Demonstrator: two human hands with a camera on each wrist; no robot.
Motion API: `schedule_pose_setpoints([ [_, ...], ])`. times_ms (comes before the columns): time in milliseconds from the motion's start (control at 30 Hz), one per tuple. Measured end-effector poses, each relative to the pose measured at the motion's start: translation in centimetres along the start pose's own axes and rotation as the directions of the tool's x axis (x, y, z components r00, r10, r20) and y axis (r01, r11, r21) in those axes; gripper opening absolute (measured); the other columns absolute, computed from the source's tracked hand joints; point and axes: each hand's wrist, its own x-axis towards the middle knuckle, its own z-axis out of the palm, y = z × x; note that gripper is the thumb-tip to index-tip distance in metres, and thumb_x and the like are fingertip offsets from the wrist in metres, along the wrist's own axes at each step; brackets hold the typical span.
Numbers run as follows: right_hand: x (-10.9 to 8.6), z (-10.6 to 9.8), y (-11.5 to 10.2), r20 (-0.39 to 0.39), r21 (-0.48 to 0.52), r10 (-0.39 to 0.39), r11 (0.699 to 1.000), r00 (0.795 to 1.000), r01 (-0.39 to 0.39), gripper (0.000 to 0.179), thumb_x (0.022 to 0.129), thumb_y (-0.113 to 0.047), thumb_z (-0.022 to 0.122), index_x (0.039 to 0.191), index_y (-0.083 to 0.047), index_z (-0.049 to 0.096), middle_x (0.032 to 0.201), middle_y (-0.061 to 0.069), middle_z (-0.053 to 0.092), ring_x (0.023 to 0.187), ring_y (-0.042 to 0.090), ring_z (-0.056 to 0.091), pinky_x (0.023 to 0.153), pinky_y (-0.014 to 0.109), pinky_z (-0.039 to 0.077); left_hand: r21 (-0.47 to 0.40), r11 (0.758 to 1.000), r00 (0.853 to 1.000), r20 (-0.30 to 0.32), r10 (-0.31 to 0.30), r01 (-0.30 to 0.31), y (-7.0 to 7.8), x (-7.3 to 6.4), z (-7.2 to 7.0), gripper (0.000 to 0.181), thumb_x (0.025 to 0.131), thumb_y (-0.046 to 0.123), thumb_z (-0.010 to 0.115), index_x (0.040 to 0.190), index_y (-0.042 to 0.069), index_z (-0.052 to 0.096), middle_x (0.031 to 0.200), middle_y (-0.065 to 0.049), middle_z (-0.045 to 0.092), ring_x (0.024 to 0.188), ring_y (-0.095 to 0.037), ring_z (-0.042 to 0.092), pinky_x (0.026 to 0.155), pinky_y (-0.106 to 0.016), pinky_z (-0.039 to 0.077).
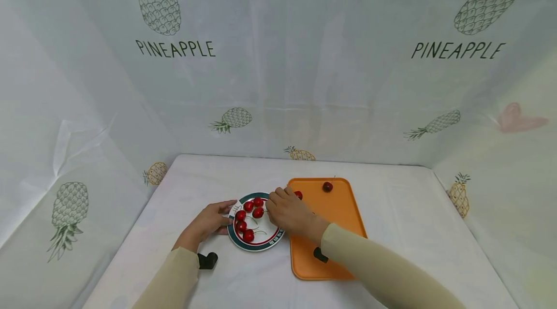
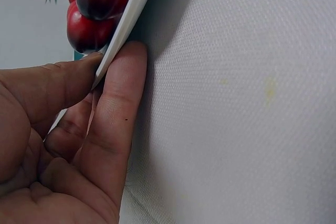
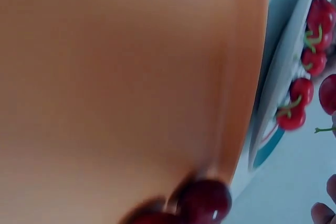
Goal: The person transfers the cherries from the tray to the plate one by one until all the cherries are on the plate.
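Note:
A white plate (image 1: 250, 247) with a green rim stands on the table and bears several red cherries (image 1: 248, 235), some with green stems. My left hand (image 1: 210, 219) pinches the plate's left rim, thumb on top and fingers beneath. Over the plate's right side is my right hand (image 1: 290, 212), its fingers curled. At the right wrist view's edge, a cherry (image 3: 328, 94) appears above the plate in that hand's fingers; the exact grip is cut off. On the orange tray (image 1: 332, 207), one dark cherry (image 1: 327, 186) sits at the far end and another (image 1: 298, 195) near the left edge.
The plate and tray stand side by side on a white-covered table (image 1: 391, 202). A pineapple-print curtain (image 1: 304, 72) hangs behind and at the sides. Black wrist mounts (image 1: 208, 260) show at both wrists. My right forearm (image 1: 383, 265) crosses the tray's near right part.

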Motion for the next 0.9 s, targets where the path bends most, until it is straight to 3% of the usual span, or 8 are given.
schedule_pose_setpoints([
  [267,0.6,0.6,-1.9,0.050,0.002,-0.003,1.000,0.999,0.003,0.024,0.104,-0.038,0.064,0.114,-0.016,0.063,0.104,-0.002,0.059,0.101,0.018,0.050,0.088,0.029,0.046,-0.018,1.000,1.000,0.009,0.000,0.000,0.0,0.0,0.0,0.067,0.093,-0.009,0.068,0.155,0.013,0.054,0.153,-0.025,0.053,0.090,-0.020,0.072,0.075,-0.036,0.066],
  [900,0.3,1.3,-2.8,0.055,-0.023,-0.028,0.999,0.998,0.029,0.028,0.100,-0.041,0.070,0.116,-0.018,0.066,0.105,-0.003,0.062,0.103,0.017,0.052,0.090,0.028,0.047,-0.019,1.000,1.000,0.025,0.018,-0.018,0.0,-0.2,-0.1,0.066,0.093,-0.007,0.069,0.154,0.014,0.055,0.153,-0.025,0.054,0.091,-0.020,0.072,0.074,-0.036,0.066],
])
